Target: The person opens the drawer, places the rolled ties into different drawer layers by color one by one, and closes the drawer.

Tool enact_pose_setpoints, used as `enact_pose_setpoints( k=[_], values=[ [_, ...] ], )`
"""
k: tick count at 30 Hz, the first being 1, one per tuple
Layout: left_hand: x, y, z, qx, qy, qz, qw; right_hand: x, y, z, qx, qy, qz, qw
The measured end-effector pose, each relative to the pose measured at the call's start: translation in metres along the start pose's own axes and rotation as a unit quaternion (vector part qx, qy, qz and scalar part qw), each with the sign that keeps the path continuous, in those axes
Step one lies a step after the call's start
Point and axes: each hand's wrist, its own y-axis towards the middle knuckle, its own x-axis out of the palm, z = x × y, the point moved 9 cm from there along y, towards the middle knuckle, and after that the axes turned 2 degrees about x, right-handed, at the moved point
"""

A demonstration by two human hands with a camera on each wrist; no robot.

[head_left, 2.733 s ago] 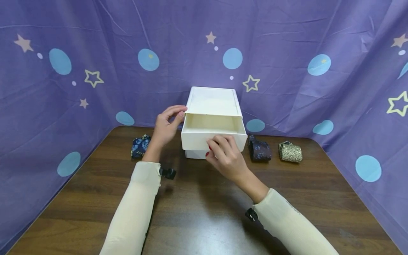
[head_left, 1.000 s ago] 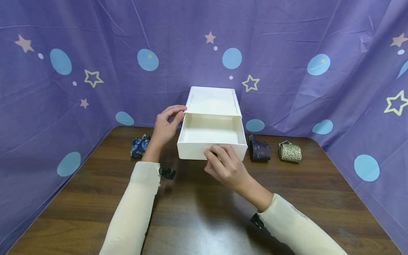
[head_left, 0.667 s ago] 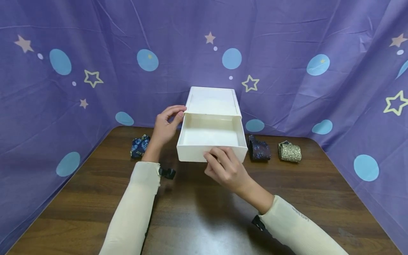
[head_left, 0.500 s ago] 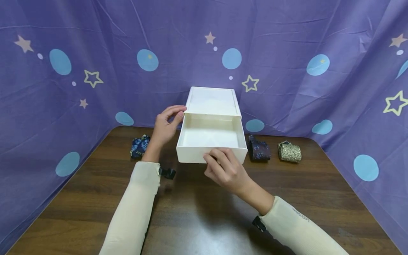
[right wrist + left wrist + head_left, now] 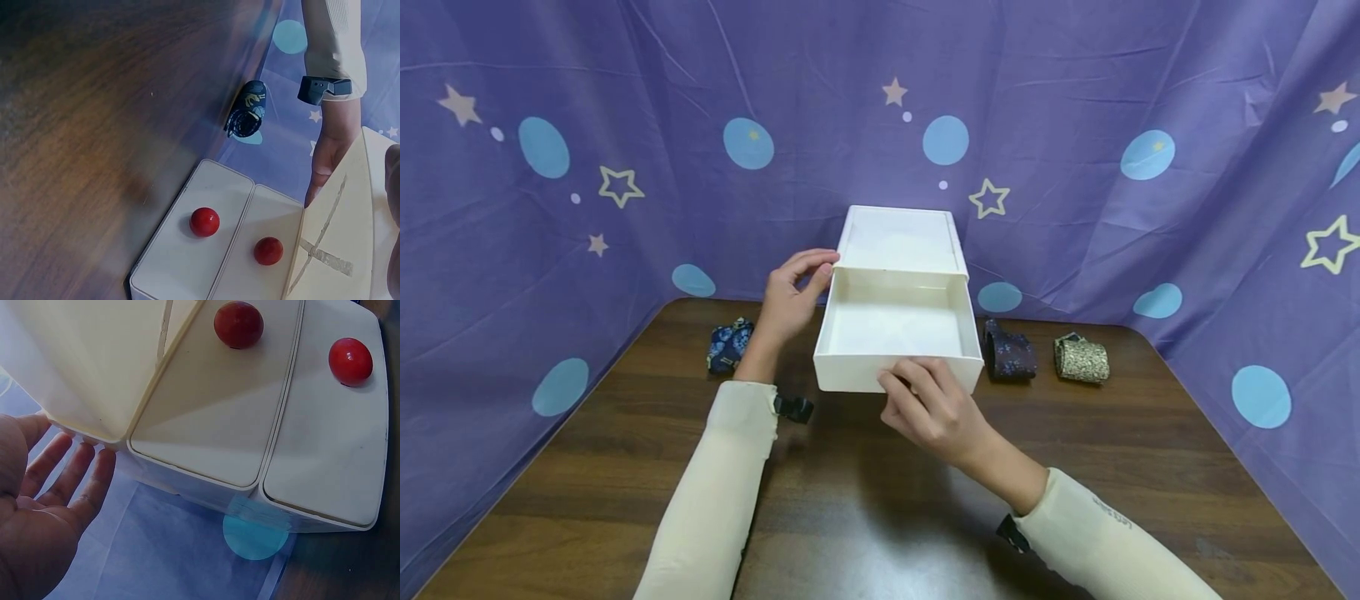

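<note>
A white drawer cabinet (image 5: 901, 237) stands at the back of the table, its top drawer (image 5: 850, 373) pulled well out and showing a bare white floor. My right hand (image 5: 936, 410) pinches that drawer at the middle of its front; the fingers cover the knob. My left hand (image 5: 786, 304) touches the cabinet's front left edge. In the left wrist view, this hand's fingers (image 5: 69, 472) are spread and nearly straight, tips against the edge. Two lower drawer fronts, both closed, carry a red round knob (image 5: 238, 325) and another red knob (image 5: 350, 361).
On the brown wooden table (image 5: 850, 500), a rolled blue floral necktie (image 5: 728, 345) lies behind my left wrist. Right of the cabinet lie a rolled dark necktie (image 5: 1011, 353) and a rolled gold-patterned one (image 5: 1081, 358). A purple curtain (image 5: 1060, 100) hangs close behind.
The top drawer has slid further out toward me, with my right hand moving along at its front. My left hand has stayed at the cabinet's edge.
</note>
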Motion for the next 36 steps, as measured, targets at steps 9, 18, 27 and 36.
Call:
enact_pose_setpoints(
  k=[9,18,27,36],
  values=[
    [0.000,-0.001,0.003,0.004,0.001,0.001,1.0000,-0.004,0.000,-0.006,-0.015,0.002,0.011,0.9998],
    [0.000,-0.001,0.004,0.006,-0.004,0.003,1.0000,-0.003,-0.001,-0.009,-0.013,0.002,0.001,0.9999],
    [0.000,0.000,0.002,0.007,-0.004,0.004,1.0000,-0.004,-0.002,-0.011,-0.017,0.000,-0.002,0.9999],
    [0.000,0.000,-0.002,-0.001,-0.003,0.005,1.0000,-0.007,-0.002,-0.014,-0.030,-0.006,0.006,0.9995]
  ],
)
